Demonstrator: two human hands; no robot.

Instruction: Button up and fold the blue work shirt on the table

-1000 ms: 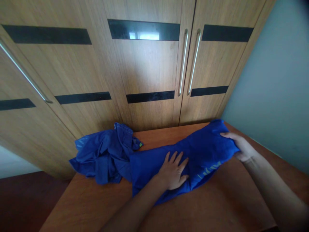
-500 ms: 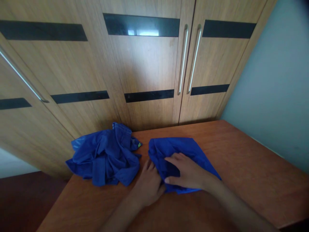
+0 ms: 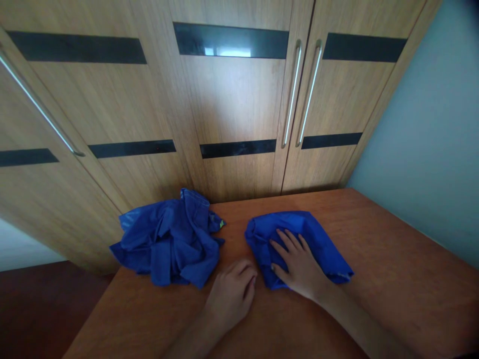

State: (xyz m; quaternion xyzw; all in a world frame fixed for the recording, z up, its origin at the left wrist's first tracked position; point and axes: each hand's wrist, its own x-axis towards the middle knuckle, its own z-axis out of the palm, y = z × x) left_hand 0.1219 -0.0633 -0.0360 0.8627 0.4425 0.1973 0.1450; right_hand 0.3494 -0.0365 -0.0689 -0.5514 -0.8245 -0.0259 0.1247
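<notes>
A blue cloth garment (image 3: 322, 244), folded into a rough square, lies on the table with its left edge rolled or bunched. My right hand (image 3: 297, 264) rests flat on it, fingers spread and pointing away from me. Just left of the folded garment, my left hand (image 3: 232, 291) is closed with its fingers curled in, apart from the cloth; I see nothing in it. A second blue garment (image 3: 168, 244) lies crumpled in a heap further left, with a small yellow-green mark on its right side.
The reddish-brown wooden table (image 3: 392, 279) runs up to a wooden wardrobe (image 3: 232, 99) with long metal handles (image 3: 292, 94) and dark strips. A pale wall (image 3: 430, 149) borders the right side. Dark floor (image 3: 45, 309) shows past the table's left edge.
My left hand has come off the folded garment's left edge and closed. My right hand has flattened and spread on the cloth, which has shifted slightly right in view.
</notes>
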